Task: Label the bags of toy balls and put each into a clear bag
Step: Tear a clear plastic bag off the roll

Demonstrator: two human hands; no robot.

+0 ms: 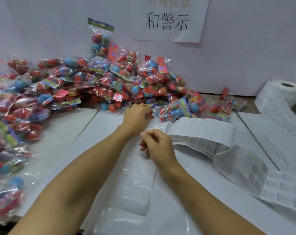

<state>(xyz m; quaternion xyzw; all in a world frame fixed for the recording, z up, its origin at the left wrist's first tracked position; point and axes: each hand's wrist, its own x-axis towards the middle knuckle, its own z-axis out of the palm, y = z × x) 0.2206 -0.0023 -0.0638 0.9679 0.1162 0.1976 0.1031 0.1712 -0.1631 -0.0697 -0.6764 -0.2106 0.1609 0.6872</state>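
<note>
Left hand (137,116) grasping bag (160,110) at pile (93,82) edge, 12 o'clock. Right hand (156,144) pinching label (143,152), centre. Risks: label curling onto fingers; tug toppling neighbours. Clear bags (127,192) at 6 o'clock.

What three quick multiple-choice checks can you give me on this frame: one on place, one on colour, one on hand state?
1. Where does the label roll stand?
A. far right of the table
B. on the pile of bags
C. under the wall sign

2. Which ball colours dominate the pile of ball bags?
A. green and white
B. red and blue
C. black and yellow

3. What is the right hand doing?
A. lying flat and open
B. pinching a small label
C. lifting the roll

Answers: 1 A, the roll sits by the right edge. 2 B, red and blue balls show through the wrappers. 3 B, its fingers curl in a grip on the label, while the left hand reaches a bag.
</note>
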